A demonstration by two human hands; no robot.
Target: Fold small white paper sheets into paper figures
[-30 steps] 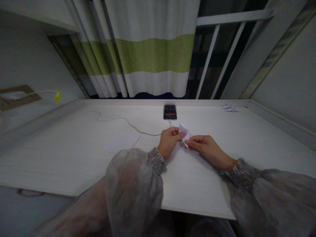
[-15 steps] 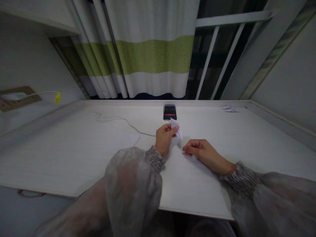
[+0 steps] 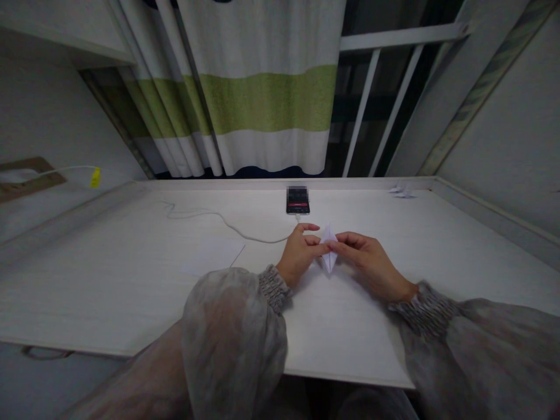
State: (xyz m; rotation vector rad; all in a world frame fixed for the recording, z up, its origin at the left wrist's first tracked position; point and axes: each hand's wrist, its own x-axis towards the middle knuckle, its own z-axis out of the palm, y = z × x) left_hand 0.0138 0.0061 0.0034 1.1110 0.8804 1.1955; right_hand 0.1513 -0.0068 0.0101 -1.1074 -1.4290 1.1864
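Observation:
A small piece of folded white paper (image 3: 329,262), shaped like a narrow diamond with a crease down its middle, is held between both hands above the desk. My left hand (image 3: 301,251) pinches its left side between thumb and fingers, the index finger stretched out beyond it. From the right, my right hand (image 3: 370,259) grips the opposite side, its thumb lying on the front face. The fingers behind the paper are partly hidden.
On the white desk (image 3: 131,280), a phone (image 3: 298,201) lies at the back with a white cable (image 3: 245,235) plugged in. White sheets of paper (image 3: 214,256) lie left of my left hand. Several folded paper pieces (image 3: 402,191) sit at the back right, below the curtain (image 3: 266,105) and window bars.
My right hand has moved up and taken hold of the folded paper. The paper has shifted right and down, turned upright, and now shows a diamond shape between both hands.

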